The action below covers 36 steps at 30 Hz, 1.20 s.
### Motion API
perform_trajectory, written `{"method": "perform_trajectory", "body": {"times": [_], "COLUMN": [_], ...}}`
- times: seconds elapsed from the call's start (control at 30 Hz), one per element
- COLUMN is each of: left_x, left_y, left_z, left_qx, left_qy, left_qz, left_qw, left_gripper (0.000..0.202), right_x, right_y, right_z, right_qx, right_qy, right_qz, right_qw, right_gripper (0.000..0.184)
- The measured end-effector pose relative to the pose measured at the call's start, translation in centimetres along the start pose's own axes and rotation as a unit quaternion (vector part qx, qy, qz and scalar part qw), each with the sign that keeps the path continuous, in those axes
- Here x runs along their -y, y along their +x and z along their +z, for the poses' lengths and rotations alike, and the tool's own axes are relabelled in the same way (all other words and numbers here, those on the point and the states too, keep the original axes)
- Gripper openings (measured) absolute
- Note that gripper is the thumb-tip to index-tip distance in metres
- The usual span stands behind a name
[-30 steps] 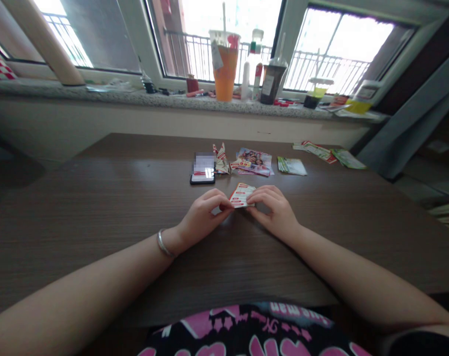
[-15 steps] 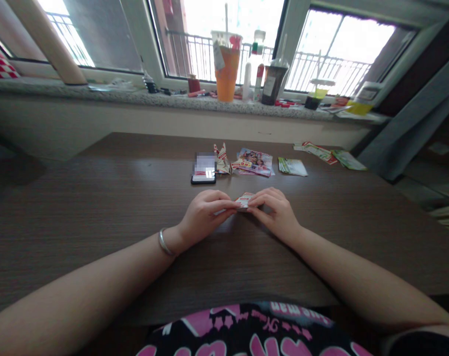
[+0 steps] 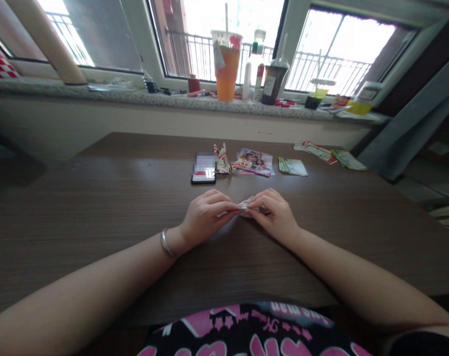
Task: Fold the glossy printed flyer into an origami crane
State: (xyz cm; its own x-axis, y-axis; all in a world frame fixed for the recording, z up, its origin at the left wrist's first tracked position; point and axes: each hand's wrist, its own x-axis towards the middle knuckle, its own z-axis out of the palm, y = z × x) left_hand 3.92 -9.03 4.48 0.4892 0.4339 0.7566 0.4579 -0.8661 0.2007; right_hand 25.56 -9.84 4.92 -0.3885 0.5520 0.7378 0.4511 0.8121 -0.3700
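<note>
My left hand (image 3: 205,216) and my right hand (image 3: 275,214) meet over the middle of the brown wooden table (image 3: 98,207). Both pinch a small red and white printed paper (image 3: 245,205), folded low against the table, with only a narrow strip showing between the fingertips. A silver bangle (image 3: 166,243) sits on my left wrist. Just beyond the hands lie a dark phone (image 3: 203,173) and a crumpled folded paper (image 3: 221,159).
Colourful flyers (image 3: 254,162), a green leaflet stack (image 3: 291,166) and more leaflets (image 3: 316,150) lie at the table's far side. The window sill (image 3: 135,97) holds an orange drink cup (image 3: 226,66), a dark cup (image 3: 272,81) and bottles.
The paper stood up between my fingers a second ago; it has been folded down and is now mostly hidden under my fingertips. Both hands stayed in place.
</note>
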Motion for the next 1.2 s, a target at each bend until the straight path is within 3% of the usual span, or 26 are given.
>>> {"method": "perform_trajectory", "body": {"times": [0.57, 0.77, 1.2], "left_x": [-0.44, -0.68, -0.85], "left_y": [0.0, 0.25, 0.3], "left_z": [0.05, 0.01, 0.26], "left_qx": [0.02, 0.028, 0.038], "left_qy": [0.006, 0.026, 0.036], "left_qz": [-0.031, 0.003, -0.002], "left_qw": [0.999, 0.999, 0.999], "left_gripper": [0.005, 0.004, 0.003], "right_x": [0.67, 0.87, 0.79], "right_y": [0.35, 0.43, 0.56], "right_z": [-0.33, -0.17, 0.12], "right_qx": [0.049, 0.044, 0.054], "right_qy": [-0.004, -0.021, -0.032], "right_qz": [0.004, -0.01, -0.006], "right_qw": [0.999, 0.999, 0.998], "right_gripper": [0.007, 0.005, 0.01]}}
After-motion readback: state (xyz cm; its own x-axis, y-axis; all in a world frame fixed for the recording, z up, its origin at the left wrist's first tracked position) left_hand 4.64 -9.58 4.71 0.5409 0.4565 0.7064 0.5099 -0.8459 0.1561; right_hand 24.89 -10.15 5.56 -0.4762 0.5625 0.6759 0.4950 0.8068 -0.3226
